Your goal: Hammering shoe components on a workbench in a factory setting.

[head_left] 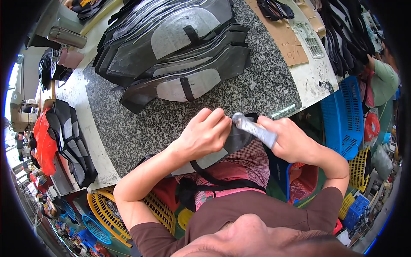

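My left hand (204,135) is closed, pinching the upper edge of a dark panel (238,140) at the table's near edge. The panel has a pale grey patch and a black strap, and part of it hangs over my lap. My right hand (291,139) is closed round a silver-grey metal tool that looks like a hammer (257,129), slightly blurred. Its rounded end is beside my left fingertips. The fingers of my right hand are mostly hidden behind the tool. Beyond my hands lies a stack of similar black panels (145,98) with grey patches and straps.
The speckled stone slab (274,90) covers the table's middle. Cardboard (282,43) lies at the far right. More black panels (72,145) and a red cloth (44,141) are at the left. Blue (340,120) and yellow (107,214) baskets stand beside the table. A co-worker's sleeve (383,81) shows far right.
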Available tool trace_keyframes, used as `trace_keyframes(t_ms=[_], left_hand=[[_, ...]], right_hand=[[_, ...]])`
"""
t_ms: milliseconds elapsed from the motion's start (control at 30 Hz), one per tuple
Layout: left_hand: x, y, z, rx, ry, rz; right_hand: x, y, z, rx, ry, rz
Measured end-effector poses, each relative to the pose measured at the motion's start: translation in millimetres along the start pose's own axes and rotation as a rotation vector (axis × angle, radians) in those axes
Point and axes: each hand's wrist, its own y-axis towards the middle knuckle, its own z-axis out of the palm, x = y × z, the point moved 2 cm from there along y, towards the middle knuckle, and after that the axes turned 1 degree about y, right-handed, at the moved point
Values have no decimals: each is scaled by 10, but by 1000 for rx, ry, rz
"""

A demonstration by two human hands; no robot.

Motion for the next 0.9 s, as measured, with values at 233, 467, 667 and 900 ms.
trace_keyframes(t_ms=[233, 467, 667, 900], left_hand=[[39, -40, -63, 48, -98, -165], [19, -210, -10, -103, -569, -552], [-130, -179, -76, 12, -370, -362], [-116, -246, -59, 4, -401, -442]], right_hand=[[-37, -49, 108, -96, 65, -10], [91, 34, -25, -157, 153, -15], [-73, 36, 130, -117, 48, -85], [-135, 73, 261, -91, 29, -107]])
